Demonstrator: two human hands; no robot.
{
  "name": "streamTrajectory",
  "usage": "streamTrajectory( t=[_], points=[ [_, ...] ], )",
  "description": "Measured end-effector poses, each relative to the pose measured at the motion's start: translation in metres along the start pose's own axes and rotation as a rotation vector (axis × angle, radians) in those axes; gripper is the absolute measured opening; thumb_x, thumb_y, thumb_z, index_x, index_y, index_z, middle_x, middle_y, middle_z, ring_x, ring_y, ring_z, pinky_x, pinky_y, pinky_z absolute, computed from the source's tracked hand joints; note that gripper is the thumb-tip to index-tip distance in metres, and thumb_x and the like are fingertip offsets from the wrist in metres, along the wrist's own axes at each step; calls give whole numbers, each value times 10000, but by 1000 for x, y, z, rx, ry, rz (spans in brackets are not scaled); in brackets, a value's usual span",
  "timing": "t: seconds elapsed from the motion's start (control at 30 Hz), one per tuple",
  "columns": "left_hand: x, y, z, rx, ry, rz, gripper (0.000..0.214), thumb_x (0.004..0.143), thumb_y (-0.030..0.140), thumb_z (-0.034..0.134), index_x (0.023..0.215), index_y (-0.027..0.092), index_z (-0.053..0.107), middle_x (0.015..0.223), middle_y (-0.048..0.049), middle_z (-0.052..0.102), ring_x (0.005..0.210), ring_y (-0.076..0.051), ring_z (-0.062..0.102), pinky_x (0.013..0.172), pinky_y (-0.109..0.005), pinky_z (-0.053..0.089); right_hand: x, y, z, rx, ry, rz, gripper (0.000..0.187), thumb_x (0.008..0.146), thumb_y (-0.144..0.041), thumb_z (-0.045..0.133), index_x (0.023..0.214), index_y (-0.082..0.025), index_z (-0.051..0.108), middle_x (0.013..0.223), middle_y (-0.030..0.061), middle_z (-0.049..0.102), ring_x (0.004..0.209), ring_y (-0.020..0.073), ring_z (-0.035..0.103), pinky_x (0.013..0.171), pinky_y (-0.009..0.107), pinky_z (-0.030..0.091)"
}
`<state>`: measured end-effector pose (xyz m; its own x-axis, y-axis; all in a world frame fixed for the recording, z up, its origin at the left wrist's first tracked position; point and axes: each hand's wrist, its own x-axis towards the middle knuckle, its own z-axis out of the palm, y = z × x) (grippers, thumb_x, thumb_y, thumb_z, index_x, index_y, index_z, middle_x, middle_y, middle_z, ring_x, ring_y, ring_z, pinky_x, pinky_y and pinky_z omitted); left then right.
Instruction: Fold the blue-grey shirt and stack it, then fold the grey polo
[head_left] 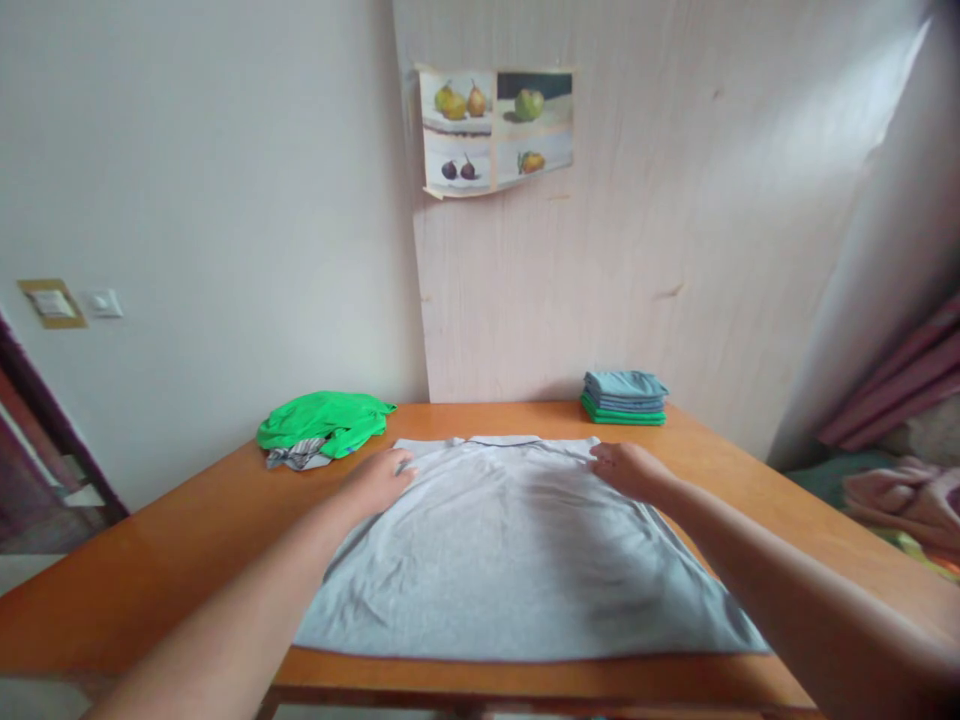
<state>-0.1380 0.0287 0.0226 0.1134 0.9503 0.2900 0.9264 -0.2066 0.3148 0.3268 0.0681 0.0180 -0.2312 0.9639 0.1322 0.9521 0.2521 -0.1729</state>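
A grey shirt [510, 540] lies spread flat on the orange wooden table [150, 570], collar at the far end. My left hand [379, 478] rests palm down on the shirt's left shoulder, fingers lying flat. My right hand [628, 468] presses on the right shoulder, its fingers curled slightly against the cloth near the collar. Neither hand lifts any cloth.
A crumpled green garment [322, 422] lies at the table's far left over a grey striped piece. A folded stack of blue and green clothes [625, 396] sits at the far right by the wall. Bedding [892, 490] lies to the right of the table.
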Motion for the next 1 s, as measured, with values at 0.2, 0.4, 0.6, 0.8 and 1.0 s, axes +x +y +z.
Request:
streamTrajectory(
  t=[0.2,0.4,0.6,0.8,1.0],
  points=[
    [61,-6,22,79,-99,-2,625,854,479,535,1363,120,582,1448,-181,580,1351,-284,543,1118,-350,406,58,-7,13,-22,-28,0,485,916,-378,537,1333,-162,657,1287,141,697,1190,288,643,994,359,475],
    [94,-6,31,118,-242,-31,809,765,490,623,1482,153,460,1580,-184,421,1453,-306,418,1155,-379,361,89,-17,23,-47,-77,-31,575,854,-403,636,1379,-168,627,1362,149,651,1244,306,611,1032,360,458],
    [112,-13,31,147,-404,-77,987,658,570,708,1507,158,417,1592,-174,405,1440,-311,437,1123,-354,394,105,-20,19,-79,-143,-60,583,788,-403,703,1330,-190,665,1306,129,687,1161,307,652,954,328,488],
    [120,-12,23,196,-453,-90,734,630,615,726,1221,188,635,1243,-111,703,1065,-291,679,831,-329,515,114,-27,12,-134,-214,-66,392,748,-290,673,1121,-210,762,1161,94,744,1045,272,684,815,300,484],
    [118,3,19,212,-494,-35,343,665,514,717,813,208,669,863,-8,718,793,-202,644,636,-266,427,107,-38,5,-177,-220,-79,298,752,-273,632,1023,-230,749,1054,76,752,942,248,680,710,290,433]
  ],
)
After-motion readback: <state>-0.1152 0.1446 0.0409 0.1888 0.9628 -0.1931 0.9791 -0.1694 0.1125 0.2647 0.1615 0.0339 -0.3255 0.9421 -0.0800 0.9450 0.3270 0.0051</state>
